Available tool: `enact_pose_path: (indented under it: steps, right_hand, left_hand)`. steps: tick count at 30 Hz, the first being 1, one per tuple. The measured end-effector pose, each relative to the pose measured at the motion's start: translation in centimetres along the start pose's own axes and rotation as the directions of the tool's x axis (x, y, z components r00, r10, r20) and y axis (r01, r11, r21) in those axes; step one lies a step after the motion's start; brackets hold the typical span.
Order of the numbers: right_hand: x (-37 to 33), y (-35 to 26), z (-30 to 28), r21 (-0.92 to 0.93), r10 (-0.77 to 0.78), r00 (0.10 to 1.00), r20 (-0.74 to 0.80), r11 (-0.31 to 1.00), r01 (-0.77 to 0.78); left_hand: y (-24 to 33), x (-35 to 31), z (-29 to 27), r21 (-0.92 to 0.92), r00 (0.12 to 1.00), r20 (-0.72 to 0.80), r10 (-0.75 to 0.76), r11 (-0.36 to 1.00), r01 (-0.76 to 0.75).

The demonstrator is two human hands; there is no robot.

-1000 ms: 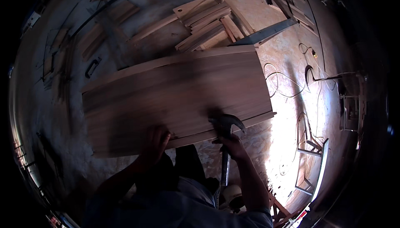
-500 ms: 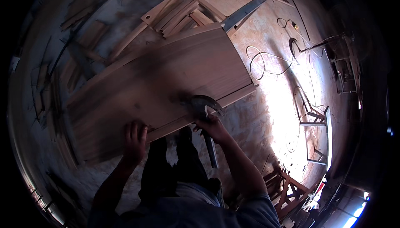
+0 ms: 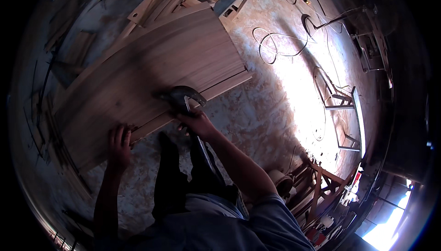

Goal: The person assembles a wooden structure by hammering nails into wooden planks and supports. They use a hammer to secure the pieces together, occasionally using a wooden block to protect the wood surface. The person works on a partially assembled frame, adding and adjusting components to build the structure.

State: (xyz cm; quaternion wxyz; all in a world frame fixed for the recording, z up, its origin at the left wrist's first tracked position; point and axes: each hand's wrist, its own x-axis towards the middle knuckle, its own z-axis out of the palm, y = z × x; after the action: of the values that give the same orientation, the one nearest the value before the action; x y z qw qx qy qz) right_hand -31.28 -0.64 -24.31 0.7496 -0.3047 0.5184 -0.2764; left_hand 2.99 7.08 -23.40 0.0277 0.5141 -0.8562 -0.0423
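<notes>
Gripping hammer (image 3: 179, 97) in right hand (image 3: 197, 124), crosswise over near edge of panel (image 3: 138, 75)
Resting left hand (image 3: 119, 150) farther left, can't tell if pinching tbh

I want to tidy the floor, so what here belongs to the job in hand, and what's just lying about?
In use:
hammer, in the right hand
wooden panel, left hand at its near edge

Seemingly lying about:
boards beyond the panel
looped cable
pale frame
</notes>
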Motion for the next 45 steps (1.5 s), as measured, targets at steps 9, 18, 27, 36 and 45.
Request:
enact_pose_path:
  steps: [9, 18, 27, 36, 45]
  right_hand:
    - [-6.3, -5.0, -5.7, -0.219, 0.020, 0.981, -0.192, 0.974, -0.063]
    - [-14.0, -11.8, -19.3, -0.054, 0.032, 0.901, -0.433, 0.997, -0.061]
    - [-10.2, -9.6, -26.5, 0.188, 0.244, 0.866, -0.437, 0.966, -0.177]
    - [-8.8, -9.5, -29.6, 0.190, 0.369, 0.855, -0.364, 0.928, -0.320]
    - [-8.4, -10.0, -29.0, 0.000, 0.389, 0.880, -0.271, 0.915, -0.404]
  left_hand:
    - [4.1, 4.2, -2.1, -0.205, 0.984, 0.113, -0.138, 0.966, 0.159]
    - [14.4, 18.2, 0.7, -0.152, 0.997, 0.070, -0.026, 0.988, 0.037]
    - [20.4, 26.9, 4.1, 0.148, 0.989, -0.133, -0.069, 0.985, 0.089]
    - [21.0, 26.9, 4.9, 0.209, 0.985, -0.155, -0.073, 0.972, 0.105]
    - [20.8, 26.4, 5.3, 0.158, 0.984, -0.159, -0.082, 0.982, 0.107]
